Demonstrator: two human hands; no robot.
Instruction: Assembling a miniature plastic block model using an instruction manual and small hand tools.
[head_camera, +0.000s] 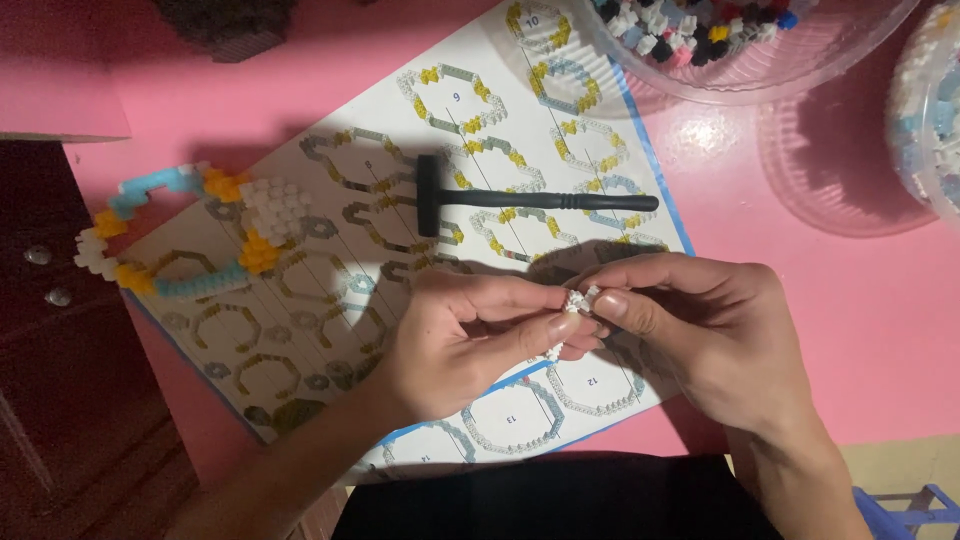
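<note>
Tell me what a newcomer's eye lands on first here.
Both hands, left hand and right hand, pinch a small white bead piece at centre. Behind them a black T-shaped tool lies on the instruction sheet, with a blue, yellow and white bead chain at its left.

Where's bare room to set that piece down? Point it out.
Bare pink table lies right of the instruction sheet, below the clear bowls. Another patch at top left. Crowded: the sheet holds the black tool and bead chain; both hands cover its lower part.
</note>
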